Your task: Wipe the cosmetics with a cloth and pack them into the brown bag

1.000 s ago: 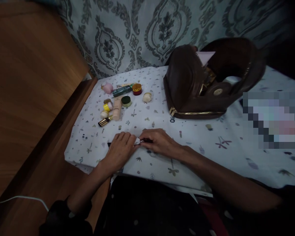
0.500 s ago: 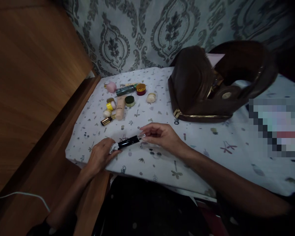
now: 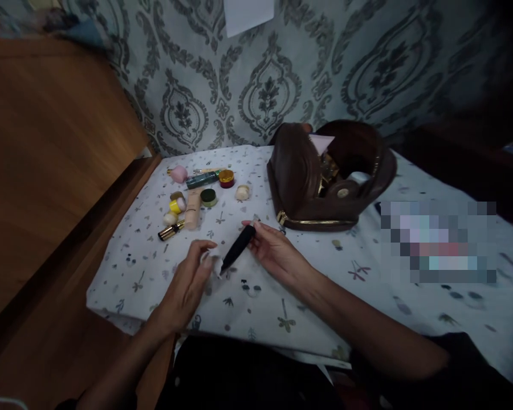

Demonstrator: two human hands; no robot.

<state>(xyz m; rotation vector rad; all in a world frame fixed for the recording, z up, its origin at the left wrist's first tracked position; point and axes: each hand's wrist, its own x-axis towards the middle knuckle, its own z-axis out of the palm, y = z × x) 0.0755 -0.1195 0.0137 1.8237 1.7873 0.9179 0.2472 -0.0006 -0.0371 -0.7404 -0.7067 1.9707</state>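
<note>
Near the table's front edge, my right hand (image 3: 273, 250) pinches one end of a black tube (image 3: 238, 248), whose narrow end points down and to the left. My left hand (image 3: 190, 279) is beside that narrow end, its fingers curled around a crumpled white tissue (image 3: 212, 262). Beyond my left hand lie a gold and black lipstick (image 3: 171, 230), a beige tube (image 3: 192, 209), a dark green-lidded jar (image 3: 208, 197) and a yellow-banded bottle (image 3: 176, 205).
An open brown bag (image 3: 316, 188) stands at the back right. A red jar with a gold lid (image 3: 226, 179), a green bottle (image 3: 202, 180), a cream jar (image 3: 242, 192) and a pink item (image 3: 179, 173) lie farther back. A wooden panel (image 3: 55, 154) rises at left.
The black tube has turned steeper and come away from my left hand, now held by my right hand. The camera view has shifted, showing more of the patterned wall.
</note>
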